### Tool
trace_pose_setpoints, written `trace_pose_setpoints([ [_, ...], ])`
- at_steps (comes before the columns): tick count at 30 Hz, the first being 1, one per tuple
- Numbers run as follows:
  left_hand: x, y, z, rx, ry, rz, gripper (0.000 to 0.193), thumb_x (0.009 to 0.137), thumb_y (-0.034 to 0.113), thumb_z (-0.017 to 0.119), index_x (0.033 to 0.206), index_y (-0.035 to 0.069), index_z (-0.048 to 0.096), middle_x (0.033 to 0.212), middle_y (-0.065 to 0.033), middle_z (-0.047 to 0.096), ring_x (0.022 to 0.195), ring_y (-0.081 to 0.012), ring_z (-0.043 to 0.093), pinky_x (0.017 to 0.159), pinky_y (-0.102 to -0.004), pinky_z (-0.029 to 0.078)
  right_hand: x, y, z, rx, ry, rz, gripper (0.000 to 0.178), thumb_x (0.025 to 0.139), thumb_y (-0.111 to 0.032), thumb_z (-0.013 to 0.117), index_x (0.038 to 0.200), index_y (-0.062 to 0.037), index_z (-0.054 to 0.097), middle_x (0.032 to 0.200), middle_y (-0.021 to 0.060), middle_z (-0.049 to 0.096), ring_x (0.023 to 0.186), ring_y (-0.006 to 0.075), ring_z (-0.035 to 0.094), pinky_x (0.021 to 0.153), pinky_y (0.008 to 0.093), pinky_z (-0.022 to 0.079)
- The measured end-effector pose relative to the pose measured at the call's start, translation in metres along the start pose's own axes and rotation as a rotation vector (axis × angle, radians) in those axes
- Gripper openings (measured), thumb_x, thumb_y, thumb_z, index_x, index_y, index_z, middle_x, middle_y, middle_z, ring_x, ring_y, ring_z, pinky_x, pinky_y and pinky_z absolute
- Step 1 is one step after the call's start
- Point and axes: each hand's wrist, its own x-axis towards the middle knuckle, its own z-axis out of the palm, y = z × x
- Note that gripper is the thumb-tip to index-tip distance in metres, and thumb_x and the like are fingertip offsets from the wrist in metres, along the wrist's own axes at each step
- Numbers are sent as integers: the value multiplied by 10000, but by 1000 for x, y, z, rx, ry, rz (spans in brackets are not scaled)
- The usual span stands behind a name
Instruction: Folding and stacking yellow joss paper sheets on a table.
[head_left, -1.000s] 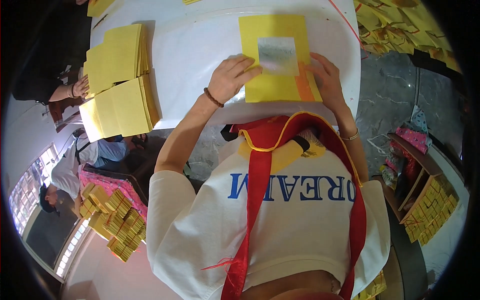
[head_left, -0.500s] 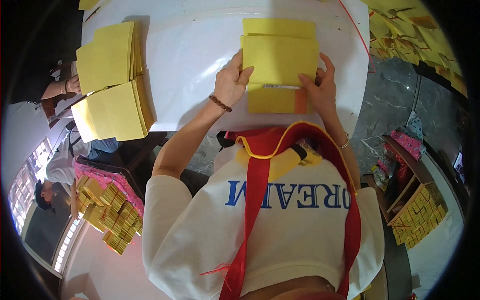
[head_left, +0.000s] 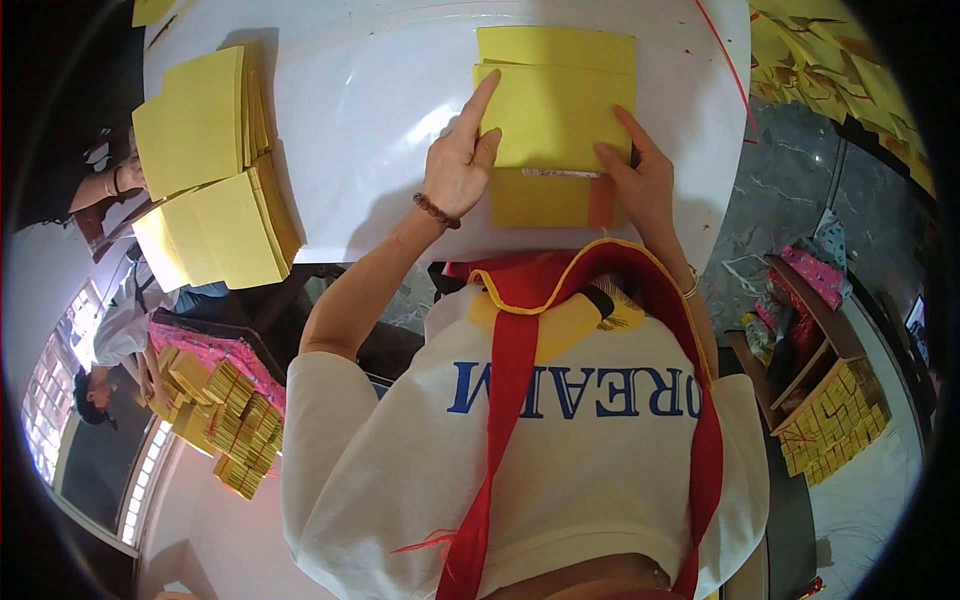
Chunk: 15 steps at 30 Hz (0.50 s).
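In front of me a stack of yellow paper sheets [head_left: 550, 110] lies on the white tabletop. A further yellow sheet sticks out beyond its far edge. Its near part is a lower yellow sheet [head_left: 540, 203] with an orange patch and a pale printed strip. My left hand [head_left: 460, 165] is at the stack's left edge, index finger stretched forward along it and thumb apart. My right hand [head_left: 642, 175] rests on the right edge, index fingertip and thumb spread on the top sheet; its other fingers are mostly hidden.
Two thick piles of yellow paper [head_left: 215, 225] stand at the table's left. Beyond them show another person's hand [head_left: 128, 178] and a person [head_left: 120, 335] near bundled yellow paper [head_left: 235, 415]. A red cord [head_left: 728, 60] lies at right; a wooden shelf [head_left: 815, 350] holds more bundles.
My left index finger has straightened and slid forward along the stack's edge. My right index finger has come down from beside the stack onto its top sheet. The view has shifted slightly.
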Motion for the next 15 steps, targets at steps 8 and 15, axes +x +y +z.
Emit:
trace_pose_setpoints([
  [8, 7, 14, 0, 529, 285, 407, 437, 771, 131, 620, 1201, 142, 544, 1123, -118, 524, 1010, -305, 476, 831, -411, 386, 0, 1, 2, 33, 15, -7, 472, 759, -160, 665, 1203, -48, 551, 950, 153, 657, 767, 190, 640, 688, 292, 486],
  [15, 16, 21, 40, 666, -44, 594, 567, 767, 360, 648, 1273, 177, 472, 1322, -120, 408, 1252, -331, 332, 1000, -491, 282, -2, -5, 3, -72, 26, 4, 472, 768, -169, 659, 1206, -39, 543, 1000, 166, 641, 798, 245, 628, 708, 306, 481],
])
